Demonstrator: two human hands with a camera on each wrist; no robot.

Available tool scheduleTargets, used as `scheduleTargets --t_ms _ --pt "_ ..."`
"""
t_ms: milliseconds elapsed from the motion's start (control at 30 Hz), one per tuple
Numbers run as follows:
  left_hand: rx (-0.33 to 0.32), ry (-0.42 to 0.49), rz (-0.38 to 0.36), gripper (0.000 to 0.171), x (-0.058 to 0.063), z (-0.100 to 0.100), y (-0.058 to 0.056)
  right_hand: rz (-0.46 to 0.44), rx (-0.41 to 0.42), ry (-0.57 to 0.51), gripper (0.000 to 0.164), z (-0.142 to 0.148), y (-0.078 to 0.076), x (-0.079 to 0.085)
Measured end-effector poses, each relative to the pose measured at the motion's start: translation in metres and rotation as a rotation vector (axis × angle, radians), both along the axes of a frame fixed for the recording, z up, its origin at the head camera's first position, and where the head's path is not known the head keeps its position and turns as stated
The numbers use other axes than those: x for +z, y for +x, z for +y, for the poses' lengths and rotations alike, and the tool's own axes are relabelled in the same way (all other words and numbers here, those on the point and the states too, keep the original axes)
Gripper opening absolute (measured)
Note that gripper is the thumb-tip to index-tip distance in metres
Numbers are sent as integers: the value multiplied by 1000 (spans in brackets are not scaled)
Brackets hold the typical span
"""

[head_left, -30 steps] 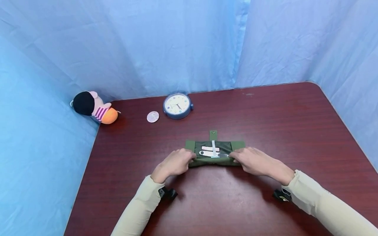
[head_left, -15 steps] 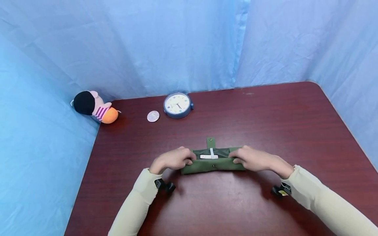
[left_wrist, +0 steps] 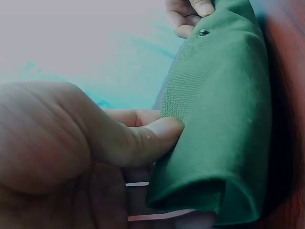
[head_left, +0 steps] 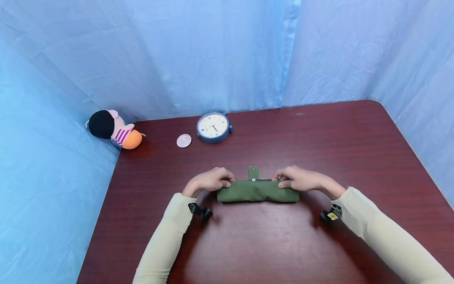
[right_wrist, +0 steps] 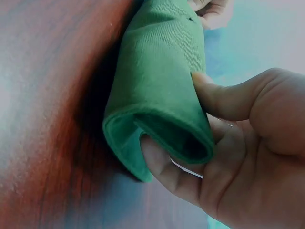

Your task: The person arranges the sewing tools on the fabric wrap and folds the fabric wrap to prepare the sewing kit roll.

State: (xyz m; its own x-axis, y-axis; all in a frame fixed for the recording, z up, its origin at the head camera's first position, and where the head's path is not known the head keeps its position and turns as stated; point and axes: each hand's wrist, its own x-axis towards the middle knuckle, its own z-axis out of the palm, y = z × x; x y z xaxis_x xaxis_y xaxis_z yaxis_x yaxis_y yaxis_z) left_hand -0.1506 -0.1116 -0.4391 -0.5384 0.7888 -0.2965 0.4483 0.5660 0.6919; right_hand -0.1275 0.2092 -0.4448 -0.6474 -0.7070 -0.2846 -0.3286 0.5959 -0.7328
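Observation:
A green fabric tool roll (head_left: 244, 191) lies folded into a long flat bundle in the head view. Its strap with a snap (head_left: 253, 172) sticks out from the far side, and a small metal stud (left_wrist: 204, 32) shows on the folded face. My left hand (head_left: 214, 179) pinches the roll's left end, thumb on top in the left wrist view. At the other end my right hand (head_left: 298, 181) grips it, with the thumb (right_wrist: 224, 98) outside and a finger reaching into the open fold. The tools inside are hidden under the cloth.
A blue round clock (head_left: 213, 127) lies near the back edge of the brown table (head_left: 337, 146), with a small round disc (head_left: 184, 141) to its left. A plush toy (head_left: 115, 130) sits at the back left corner. Blue curtains (head_left: 220, 55) hang around the table.
Both hands have folded the near flap of the tool roll away from the person, covering the tools that showed inside earlier. The clock, disc and toy have stayed put.

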Motion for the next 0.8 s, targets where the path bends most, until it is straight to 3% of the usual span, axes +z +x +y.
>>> scheduleTargets --t_ms 200,600,800 --pt "44 -9 -12 12 -6 -1 -3 -64 -102 -8 13 -1 -9 -9" --pt "179 -46 31 7 -17 1 1 227 -163 110 13 -5 -5 -16" --pt "237 -78 120 2 -20 6 7 286 -261 189 8 -5 1 -17"
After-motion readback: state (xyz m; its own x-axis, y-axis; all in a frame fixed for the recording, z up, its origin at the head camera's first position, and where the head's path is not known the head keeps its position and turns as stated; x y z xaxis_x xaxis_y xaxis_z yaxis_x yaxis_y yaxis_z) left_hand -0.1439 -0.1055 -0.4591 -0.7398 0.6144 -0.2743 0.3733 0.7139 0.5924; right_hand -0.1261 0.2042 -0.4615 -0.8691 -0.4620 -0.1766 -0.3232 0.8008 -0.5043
